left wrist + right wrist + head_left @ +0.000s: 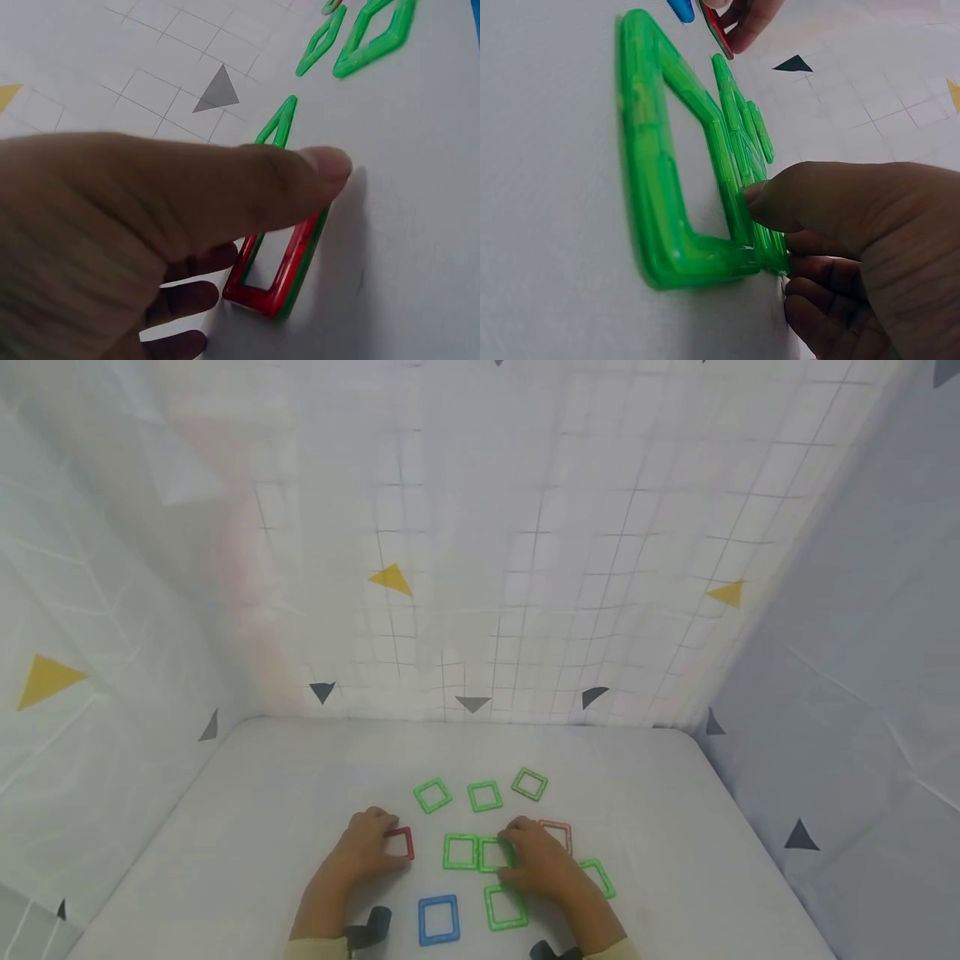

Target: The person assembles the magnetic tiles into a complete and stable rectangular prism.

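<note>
Green square point(495, 853) partly hidden under right hand point(542, 860).

From my station, the red square frame point(274, 279) under the left hand point(367, 847) reads as glossy, slightly see-through plastic with a green layer beneath it. The green square frames point(682, 187) at the right hand point(536, 860) are the same shiny moulded plastic, smooth with soft highlights. The blue frame point(438, 919) near them looks alike. The table surface point(247, 810) under them is matt white, finely grained. The backdrop point(525, 527) behind it looks like thin printed sheeting, faintly creased.
</note>
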Tool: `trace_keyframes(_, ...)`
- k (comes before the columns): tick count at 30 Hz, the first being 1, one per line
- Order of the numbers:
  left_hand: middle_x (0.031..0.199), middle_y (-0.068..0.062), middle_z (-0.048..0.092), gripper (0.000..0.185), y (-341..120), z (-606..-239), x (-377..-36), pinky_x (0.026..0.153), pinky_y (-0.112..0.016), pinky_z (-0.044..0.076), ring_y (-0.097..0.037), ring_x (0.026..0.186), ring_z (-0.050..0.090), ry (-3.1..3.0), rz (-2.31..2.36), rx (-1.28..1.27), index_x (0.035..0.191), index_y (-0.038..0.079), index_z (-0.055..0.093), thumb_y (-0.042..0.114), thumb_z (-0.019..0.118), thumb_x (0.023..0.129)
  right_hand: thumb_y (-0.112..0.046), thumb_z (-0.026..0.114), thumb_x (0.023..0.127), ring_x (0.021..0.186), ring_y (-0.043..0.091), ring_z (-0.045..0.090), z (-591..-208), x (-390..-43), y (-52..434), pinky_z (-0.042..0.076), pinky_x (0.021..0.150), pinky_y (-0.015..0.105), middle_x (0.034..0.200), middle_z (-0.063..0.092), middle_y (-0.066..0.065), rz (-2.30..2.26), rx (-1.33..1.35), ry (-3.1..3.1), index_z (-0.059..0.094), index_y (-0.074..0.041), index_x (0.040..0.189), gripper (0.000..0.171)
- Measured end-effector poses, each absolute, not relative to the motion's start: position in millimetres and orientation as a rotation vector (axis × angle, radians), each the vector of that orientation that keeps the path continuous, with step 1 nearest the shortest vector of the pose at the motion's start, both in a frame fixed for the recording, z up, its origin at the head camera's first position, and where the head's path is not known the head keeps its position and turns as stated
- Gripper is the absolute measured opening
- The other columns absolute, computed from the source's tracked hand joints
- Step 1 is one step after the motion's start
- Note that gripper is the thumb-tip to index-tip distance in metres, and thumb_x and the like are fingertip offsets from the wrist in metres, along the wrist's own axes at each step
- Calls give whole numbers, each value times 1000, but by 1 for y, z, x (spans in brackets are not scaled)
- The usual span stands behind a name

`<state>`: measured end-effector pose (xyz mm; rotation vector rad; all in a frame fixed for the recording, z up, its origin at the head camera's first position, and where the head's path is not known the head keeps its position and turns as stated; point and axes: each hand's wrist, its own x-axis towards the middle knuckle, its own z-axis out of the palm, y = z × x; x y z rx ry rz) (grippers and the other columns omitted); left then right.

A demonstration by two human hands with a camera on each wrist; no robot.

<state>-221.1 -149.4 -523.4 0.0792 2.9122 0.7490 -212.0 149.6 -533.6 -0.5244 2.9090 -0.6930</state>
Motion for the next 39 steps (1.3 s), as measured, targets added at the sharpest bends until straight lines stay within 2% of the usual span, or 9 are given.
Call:
trace_keyframes(10,117,-8,61,68,-146,-527,-223,99,-51,52,-28,109,55,2930,724,54,124,7,67,28,93,65,-33,82,76,107,20,60,-533,-211,150,54,99,44,114,62,-2,-698,-553,2912,69,-12,123,52)
trace_keyframes(17,106,-2,63,51,-145,-530,-225,96,-48,53,-24,103,57,2967,677,68,113,10,70,26,90,69,-33,82,77,106,19,60,-532,-211,150,54,99,44,114,61,-3,-700,-548,2908,69,-12,123,51)
trace_keyframes(23,97,1,63,47,-143,-528,-225,94,-48,53,-21,96,58,2977,651,87,108,11,71,30,90,70,-32,82,78,106,19,60,-532,-211,150,54,99,44,114,61,-2,-703,-547,2910,69,-12,123,51)
trace_keyframes(29,90,3,62,52,-137,-524,-224,91,-45,56,-16,87,58,2946,713,19,111,11,70,40,87,71,-34,82,78,110,20,60,-533,-212,150,52,101,44,116,61,-3,-703,-507,2894,69,-13,124,52)
trace_keyframes(39,94,0,64,51,-134,-516,-221,89,-48,57,-19,89,59,2870,898,-90,115,10,66,32,82,72,-35,81,79,112,20,60,-535,-213,152,52,102,44,117,61,-2,-681,-523,2904,68,-14,125,52)
